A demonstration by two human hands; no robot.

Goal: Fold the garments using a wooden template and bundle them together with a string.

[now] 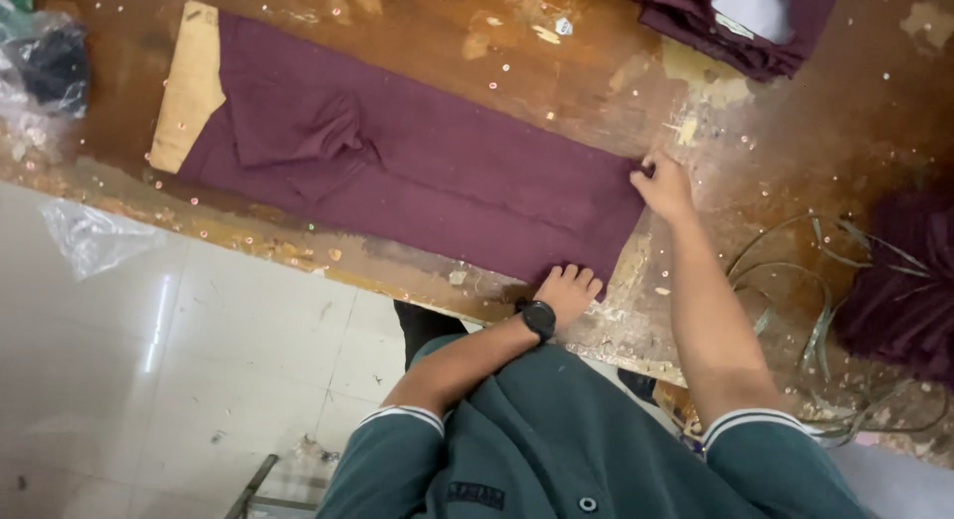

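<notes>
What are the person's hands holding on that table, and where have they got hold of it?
Both hands are on the near end of the folded maroon garment. The left hand presses one corner of that end; the right hand pinches the other corner.

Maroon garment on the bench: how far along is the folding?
Done: the maroon garment lies flat in a long narrow strip, with a tan card at its far end. In hand: the left hand and right hand grip the two near corners. Left: it is not yet folded short like the stack of folded maroon pieces on the worn wooden table.
</notes>
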